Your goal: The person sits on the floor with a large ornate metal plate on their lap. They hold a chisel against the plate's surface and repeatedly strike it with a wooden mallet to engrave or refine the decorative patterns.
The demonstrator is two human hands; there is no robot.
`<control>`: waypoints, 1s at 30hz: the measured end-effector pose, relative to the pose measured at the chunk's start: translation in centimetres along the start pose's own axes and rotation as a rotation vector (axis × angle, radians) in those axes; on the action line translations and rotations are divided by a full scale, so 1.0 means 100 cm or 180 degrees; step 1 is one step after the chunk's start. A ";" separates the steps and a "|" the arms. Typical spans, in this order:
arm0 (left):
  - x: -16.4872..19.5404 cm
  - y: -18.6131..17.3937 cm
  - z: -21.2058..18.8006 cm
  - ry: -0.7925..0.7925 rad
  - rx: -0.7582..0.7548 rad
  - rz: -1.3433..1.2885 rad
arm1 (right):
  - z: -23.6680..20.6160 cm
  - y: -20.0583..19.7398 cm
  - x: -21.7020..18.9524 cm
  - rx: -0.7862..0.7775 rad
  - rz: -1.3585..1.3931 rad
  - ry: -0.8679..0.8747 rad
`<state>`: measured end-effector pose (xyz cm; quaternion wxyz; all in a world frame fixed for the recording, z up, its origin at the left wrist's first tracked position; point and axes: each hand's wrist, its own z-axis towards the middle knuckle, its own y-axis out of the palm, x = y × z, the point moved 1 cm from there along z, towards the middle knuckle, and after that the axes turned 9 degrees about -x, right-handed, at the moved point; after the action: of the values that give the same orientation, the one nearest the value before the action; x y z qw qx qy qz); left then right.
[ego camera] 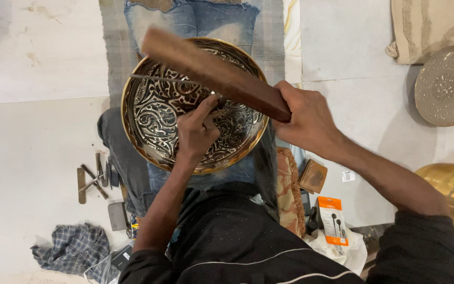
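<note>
One engraved brass bowl sits on the lap. One wooden mallet and one thin chisel are in use. Two hands work: left hand, right hand. One hammered round plate, one checked cloth, one orange packet.

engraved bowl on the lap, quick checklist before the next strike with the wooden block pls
1. Engraved bowl seated on the lap: ok, it rests on the knees.
2. Left hand grip on the chisel: ok, fingers pinch it inside the bowl.
3. Chisel tip on the pattern: cannot tell, the hand hides it.
4. Right hand grip on the wooden block: ok, closed round its end.
5. Block above the chisel: ok, it is raised across the bowl.
6. Spare tools within reach: ok, on the floor to the left.
</note>
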<state>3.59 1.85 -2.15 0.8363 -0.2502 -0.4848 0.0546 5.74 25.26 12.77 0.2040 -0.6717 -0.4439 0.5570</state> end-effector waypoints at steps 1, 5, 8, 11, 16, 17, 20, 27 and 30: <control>0.001 0.000 0.000 0.0035 0.0014 -0.0044 | 0.000 0.001 0.000 0.0000 -0.0092 -0.0029; 0.001 -0.002 0.004 -0.0256 -0.0128 0.0026 | -0.001 0.002 -0.002 -0.0091 -0.0379 -0.0167; 0.004 -0.003 0.004 -0.0195 -0.0163 0.0082 | -0.003 0.000 -0.004 0.0018 -0.0034 -0.0189; 0.006 -0.004 0.004 -0.0194 -0.0100 -0.0043 | -0.002 -0.003 -0.006 -0.0134 -0.0394 -0.0048; 0.007 -0.005 0.003 -0.0221 -0.0060 -0.0043 | 0.001 0.002 -0.008 0.0146 0.0336 -0.0016; 0.007 -0.006 0.003 -0.0245 -0.0098 0.0021 | 0.001 0.002 -0.007 -0.0043 -0.0194 -0.0032; 0.007 -0.007 0.004 -0.0249 -0.0176 0.0206 | 0.000 0.002 -0.002 0.0106 -0.0281 -0.0081; 0.005 -0.009 0.005 -0.0253 -0.0230 0.0072 | 0.000 0.002 -0.003 0.0020 -0.0505 -0.0211; 0.003 -0.007 0.004 -0.0175 -0.0239 -0.0020 | 0.002 0.003 -0.007 0.0380 0.0844 0.0204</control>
<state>3.25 1.45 -1.40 0.8129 -0.2782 -0.5100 0.0406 5.69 24.55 12.89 0.1824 -0.7285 -0.3106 0.5827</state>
